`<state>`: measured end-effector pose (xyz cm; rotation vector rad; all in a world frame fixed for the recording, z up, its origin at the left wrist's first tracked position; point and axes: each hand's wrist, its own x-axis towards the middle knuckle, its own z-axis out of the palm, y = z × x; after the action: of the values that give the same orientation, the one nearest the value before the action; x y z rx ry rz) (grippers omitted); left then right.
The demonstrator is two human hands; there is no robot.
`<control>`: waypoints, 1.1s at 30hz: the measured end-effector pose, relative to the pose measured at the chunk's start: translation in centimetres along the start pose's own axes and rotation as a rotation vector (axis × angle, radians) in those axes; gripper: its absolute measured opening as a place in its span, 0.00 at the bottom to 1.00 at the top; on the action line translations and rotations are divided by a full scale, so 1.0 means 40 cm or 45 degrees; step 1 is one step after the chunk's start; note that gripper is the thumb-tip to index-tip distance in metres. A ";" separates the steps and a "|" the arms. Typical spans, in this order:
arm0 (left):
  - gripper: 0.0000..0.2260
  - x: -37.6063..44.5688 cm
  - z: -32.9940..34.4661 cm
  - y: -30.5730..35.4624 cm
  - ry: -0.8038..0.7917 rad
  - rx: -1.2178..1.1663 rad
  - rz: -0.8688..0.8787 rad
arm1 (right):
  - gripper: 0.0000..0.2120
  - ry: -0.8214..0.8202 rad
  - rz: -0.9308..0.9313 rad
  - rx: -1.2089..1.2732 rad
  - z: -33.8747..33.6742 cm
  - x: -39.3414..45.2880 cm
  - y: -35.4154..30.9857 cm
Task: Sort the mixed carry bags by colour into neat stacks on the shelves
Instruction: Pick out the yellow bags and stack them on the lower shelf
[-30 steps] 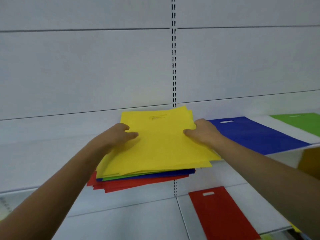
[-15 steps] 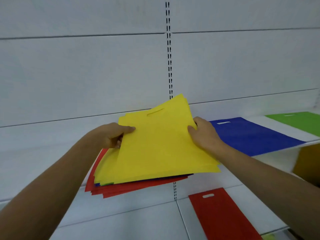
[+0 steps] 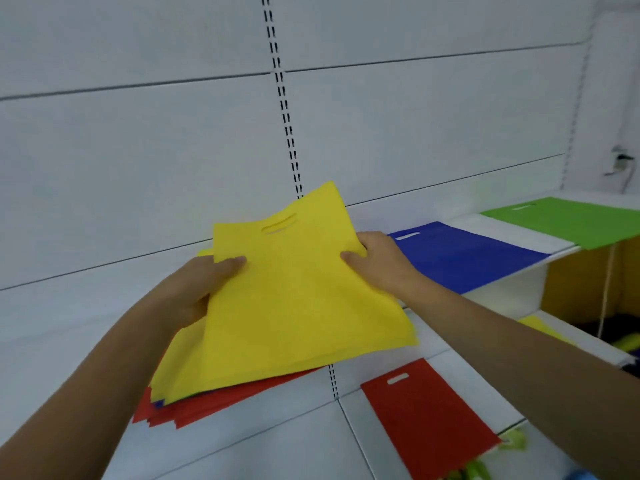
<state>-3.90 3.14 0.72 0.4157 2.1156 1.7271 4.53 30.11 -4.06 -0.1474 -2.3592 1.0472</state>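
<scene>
A mixed pile of carry bags (image 3: 194,407) is held up in front of the shelving, with red and a sliver of blue showing under the yellow ones. My left hand (image 3: 197,289) grips the pile's left side, thumb on top. My right hand (image 3: 377,261) pinches the right edge of the top yellow bag (image 3: 298,299), which is tilted up off the pile. On the upper shelf (image 3: 512,292) to the right lie a blue bag (image 3: 464,254) and a green bag (image 3: 568,220). A red bag (image 3: 426,417) lies on the lower shelf.
White back panels and a slotted upright (image 3: 284,105) stand behind the bags. A yellow bag edge (image 3: 540,325) shows on a middle shelf at right. Green bag handles (image 3: 474,471) stick out below the red bag. A wall socket (image 3: 620,164) is at far right.
The top yellow bag has been lifted off the pile and tilted up at its right corner. The view has turned right, showing more of the shelves.
</scene>
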 end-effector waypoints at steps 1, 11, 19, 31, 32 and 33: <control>0.13 -0.007 0.013 0.001 -0.029 0.074 0.048 | 0.08 0.053 -0.029 -0.019 -0.015 -0.008 -0.002; 0.05 -0.091 0.273 0.059 0.225 0.483 0.594 | 0.10 0.399 -0.126 -0.226 -0.262 -0.147 0.047; 0.11 -0.087 0.732 0.094 0.026 0.534 0.729 | 0.09 0.537 0.102 -0.360 -0.652 -0.367 0.273; 0.13 -0.113 1.455 -0.174 -0.328 0.571 0.602 | 0.12 0.391 0.555 -0.757 -1.040 -0.772 0.686; 0.13 -0.106 1.495 -0.206 -0.364 0.590 0.571 | 0.12 0.381 0.604 -0.736 -1.048 -0.793 0.722; 0.12 -0.097 1.531 -0.240 -0.397 0.611 0.541 | 0.12 0.369 0.654 -0.715 -1.053 -0.812 0.761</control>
<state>28.09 52.60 -19.00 1.2586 2.2957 1.2081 50.42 68.60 -17.04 -1.0795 -2.3243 0.4832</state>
